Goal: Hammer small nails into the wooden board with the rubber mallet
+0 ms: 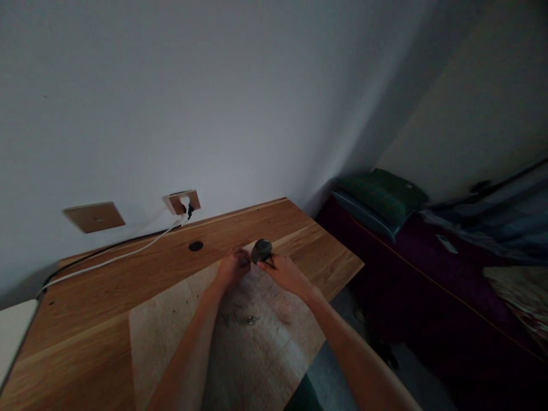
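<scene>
A dark round-headed tool (pixel 261 250) with a short handle is in my right hand (pixel 278 270); I cannot tell its exact kind. My left hand (pixel 233 266) is close beside the tool's head, with its fingers curled together near the far corner of a pale board (pixel 269 342). Whatever those fingers pinch, if anything, is too small to make out. Several small shiny metal pieces (pixel 250 320) lie on the board between my forearms. A few dark dots mark the board's left part.
The board rests on a wooden desk (pixel 85 319) against the wall. Cables (pixel 128 256) run along its back to a wall socket (pixel 185 202). A round dark hole (pixel 196 246) sits near the back edge. Right of the desk stands a bed (pixel 385 274) with pillows (pixel 381 194).
</scene>
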The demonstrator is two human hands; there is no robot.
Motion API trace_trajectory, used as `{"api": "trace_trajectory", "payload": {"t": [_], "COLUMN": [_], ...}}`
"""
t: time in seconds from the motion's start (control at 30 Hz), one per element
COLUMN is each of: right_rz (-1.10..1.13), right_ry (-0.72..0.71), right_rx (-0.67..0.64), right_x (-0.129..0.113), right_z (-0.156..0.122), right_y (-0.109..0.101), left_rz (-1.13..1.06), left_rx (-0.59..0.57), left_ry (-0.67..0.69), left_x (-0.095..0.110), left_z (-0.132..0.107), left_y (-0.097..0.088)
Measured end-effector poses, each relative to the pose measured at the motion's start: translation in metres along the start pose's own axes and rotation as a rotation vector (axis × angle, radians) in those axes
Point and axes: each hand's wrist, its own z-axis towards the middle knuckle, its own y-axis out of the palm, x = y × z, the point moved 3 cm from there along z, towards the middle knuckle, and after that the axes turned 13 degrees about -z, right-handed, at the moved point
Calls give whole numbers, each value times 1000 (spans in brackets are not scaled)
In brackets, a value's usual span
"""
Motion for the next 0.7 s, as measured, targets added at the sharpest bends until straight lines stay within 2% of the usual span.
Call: {"api": "trace_trajectory", "payload": {"t": [0.3,0.5,0.7], "right_rz": [9,102,119], "right_ry": [-23,75,81], "right_rx": [-37,8,32], "right_x": [2,13,12], "right_z": [-9,-25,-28], "right_y": [6,22,31], "left_rz": [-32,-31,-7], "left_rx": [18,27,30], "left_ry": [-13,-55,-53], "left_x": [-6,-3,-1], "left_z": [-1,-2,-4], "left_y": [1,0,-1]}}
